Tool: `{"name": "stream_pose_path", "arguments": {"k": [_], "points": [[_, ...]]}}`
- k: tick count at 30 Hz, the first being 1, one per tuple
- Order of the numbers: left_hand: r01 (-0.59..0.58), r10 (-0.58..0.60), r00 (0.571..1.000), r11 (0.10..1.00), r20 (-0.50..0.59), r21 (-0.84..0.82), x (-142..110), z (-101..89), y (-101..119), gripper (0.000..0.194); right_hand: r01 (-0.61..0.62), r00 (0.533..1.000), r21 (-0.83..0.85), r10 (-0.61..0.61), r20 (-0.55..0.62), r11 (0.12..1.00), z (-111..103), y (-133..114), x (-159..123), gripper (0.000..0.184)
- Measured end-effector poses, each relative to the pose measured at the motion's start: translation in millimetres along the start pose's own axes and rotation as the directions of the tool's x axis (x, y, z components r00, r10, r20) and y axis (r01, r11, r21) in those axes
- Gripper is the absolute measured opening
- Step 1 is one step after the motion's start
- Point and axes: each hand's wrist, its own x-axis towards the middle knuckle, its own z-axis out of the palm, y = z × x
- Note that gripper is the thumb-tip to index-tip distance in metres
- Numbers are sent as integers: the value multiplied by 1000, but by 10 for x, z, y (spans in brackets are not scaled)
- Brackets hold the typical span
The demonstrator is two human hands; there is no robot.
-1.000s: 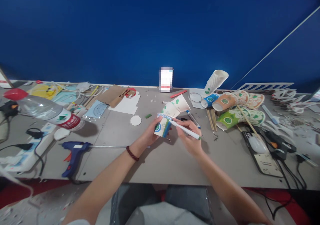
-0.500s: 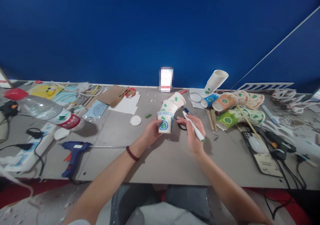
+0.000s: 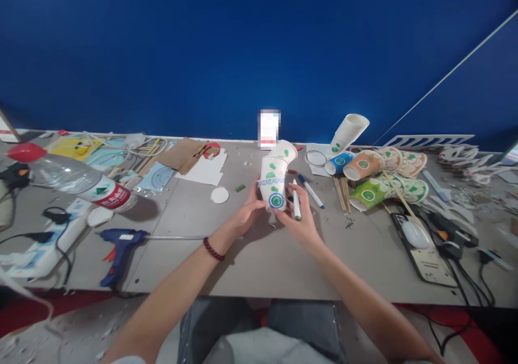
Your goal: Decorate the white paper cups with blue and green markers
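Observation:
Several white paper cups (image 3: 273,173), joined in a bent column with green leaf marks and blue-ringed drawing, are held above the grey table. My left hand (image 3: 247,213) is closed around the lower cup from its left side. A white marker (image 3: 297,199) with a green end lies between the fingers of my right hand (image 3: 302,222), tip up. Fingers of that same hand also touch the lower cup's right side near its base. A blue-capped marker (image 3: 311,191) lies on the table just right of it. Some fingertips are hidden behind the cup.
On the left are a water bottle (image 3: 84,183), a blue glue gun (image 3: 121,251) and a power strip (image 3: 52,240). A white disc (image 3: 219,194) and a green cap (image 3: 240,187) lie near the middle. Coloured cups (image 3: 364,164), sticks (image 3: 343,194) and a phone (image 3: 429,256) stand right.
My right hand has moved left onto the lower cup, and its marker has turned more upright. The cups have tilted and shifted slightly right, exposing the blue-capped marker.

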Motion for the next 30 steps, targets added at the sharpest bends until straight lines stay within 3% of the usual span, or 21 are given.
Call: {"name": "stream_pose_path", "arguments": {"k": [3, 6, 10, 14, 17, 22, 24, 26, 27, 29, 30], "points": [[-48, 48, 999, 998, 4, 43, 46, -42, 48, 60, 23, 999, 39, -21, -43, 999, -17, -9, 26, 65], [-77, 87, 990, 993, -115, 84, 98, -122, 99, 47, 86, 992, 67, -80, -94, 994, -33, -22, 55, 62], [-140, 176, 936, 980, -304, 139, 154, -262, 217, 36, 134, 986, 68, -126, -107, 989, -58, -45, 75, 62], [-235, 224, 872, 972, -435, 28, 196, -377, 398, 26, 79, 989, 125, -62, -131, 989, -56, -99, 62, 62], [-334, 283, 783, 942, -553, 9, 221, -450, 519, 19, 45, 990, 169, -22, -139, 985, -44, -139, 51, 61], [-444, 378, 577, 889, -724, 111, 248, -630, 657, 10, 59, 989, 151, -37, -143, 987, -47, -144, 55, 59], [-470, 452, 498, 858, -740, 207, 249, -699, 695, 6, 78, 988, 135, -58, -146, 988, -53, -129, 59, 58], [-469, 578, 410, 797, -705, 381, 241, -731, 715, 16, 100, 986, 117, -83, -142, 988, -56, -110, 59, 57], [-446, 649, 389, 754, -654, 482, 232, -726, 716, 24, 112, 986, 104, -97, -136, 988, -55, -101, 57, 58], [-392, 759, 414, 647, -502, 654, 201, -671, 693, 32, 141, 985, 69, -132, -115, 988, -51, -83, 50, 58], [-375, 783, 460, 599, -418, 708, 179, -623, 671, 29, 159, 983, 47, -154, -103, 986, -48, -76, 45, 59]]}}
